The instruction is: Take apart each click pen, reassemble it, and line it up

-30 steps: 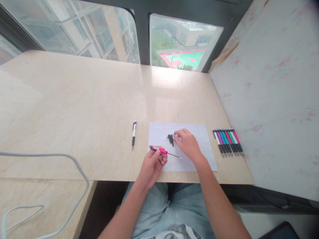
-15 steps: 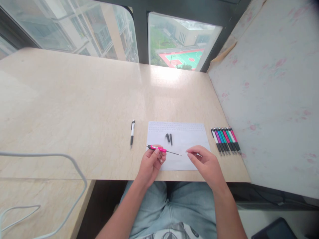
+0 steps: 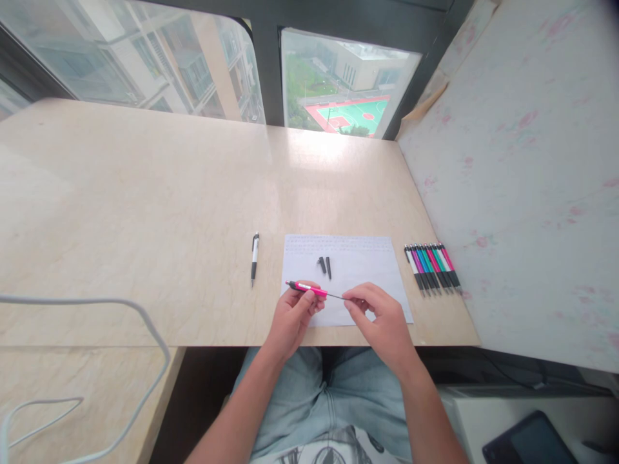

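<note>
My left hand (image 3: 300, 310) is closed round the pink barrel of a ballpoint pen (image 3: 304, 288), which lies nearly level with its black clicker end to the left. A thin refill (image 3: 335, 297) sticks out of the barrel's open right end. The fingertips of my right hand (image 3: 377, 316) are pinched together at the refill's tip; whatever tiny piece they hold is too small to make out. Beneath both hands lies a sheet of white paper (image 3: 360, 270) with lines of writing along its top. Two small black pen parts (image 3: 322, 265) rest on it, just beyond the pink pen.
A white and black pen (image 3: 255, 259) lies on the table (image 3: 193, 212) left of the paper. Several coloured pens (image 3: 432, 267) are lined up to the right, near the wall (image 3: 512, 193). A grey cable (image 3: 145, 316) loops at the lower left. Windows (image 3: 348, 84) stand behind the table.
My right hand has moved left, and its fingertips now meet the refill's tip, where a gap stood before. The left hand keeps its hold on the pen. The view has shifted slightly.
</note>
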### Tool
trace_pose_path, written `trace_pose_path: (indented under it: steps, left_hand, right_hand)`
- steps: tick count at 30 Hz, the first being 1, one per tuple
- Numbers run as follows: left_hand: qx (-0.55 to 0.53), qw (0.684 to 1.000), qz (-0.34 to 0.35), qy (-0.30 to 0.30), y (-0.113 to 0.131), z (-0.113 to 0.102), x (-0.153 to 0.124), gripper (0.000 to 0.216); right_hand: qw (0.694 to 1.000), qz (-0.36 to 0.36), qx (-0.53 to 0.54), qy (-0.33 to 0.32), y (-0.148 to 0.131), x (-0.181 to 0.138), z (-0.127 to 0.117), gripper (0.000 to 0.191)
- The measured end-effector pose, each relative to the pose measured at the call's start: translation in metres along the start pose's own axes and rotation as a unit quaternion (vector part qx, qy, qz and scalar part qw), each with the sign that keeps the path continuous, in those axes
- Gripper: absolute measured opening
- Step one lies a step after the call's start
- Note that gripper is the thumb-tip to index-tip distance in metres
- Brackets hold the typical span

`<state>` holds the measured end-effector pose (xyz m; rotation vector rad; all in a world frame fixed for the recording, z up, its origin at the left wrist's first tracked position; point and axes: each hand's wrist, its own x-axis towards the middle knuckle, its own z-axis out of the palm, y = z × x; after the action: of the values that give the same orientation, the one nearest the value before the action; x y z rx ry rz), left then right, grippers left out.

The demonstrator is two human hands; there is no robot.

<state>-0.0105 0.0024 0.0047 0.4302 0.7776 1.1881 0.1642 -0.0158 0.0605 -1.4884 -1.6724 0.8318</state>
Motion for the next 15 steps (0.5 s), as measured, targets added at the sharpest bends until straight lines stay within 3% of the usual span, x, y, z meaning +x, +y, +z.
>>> trace_pose_path:
  steps: [6,11,15]
  left_hand:
    - [0.009,1.000,0.010,-0.011,-0.002,-0.002,0.000,0.016]
    - [-0.017,1.000,-0.002,0.000,0.000,-0.003,0.001,0.014]
    - [-0.041,0.999,-0.015,0.009,0.002,-0.003,0.001,0.017]
  right_hand:
    - [1.000,0.000,0.005,-0.007,-0.005,0.003,0.006,0.013]
    - [0.998,0.025,0.040,-0.033,0.015,0.008,0.004,0.025]
    - [0.996,0.056,-0.076,-0.001,0.036,0.023,0.016,0.023]
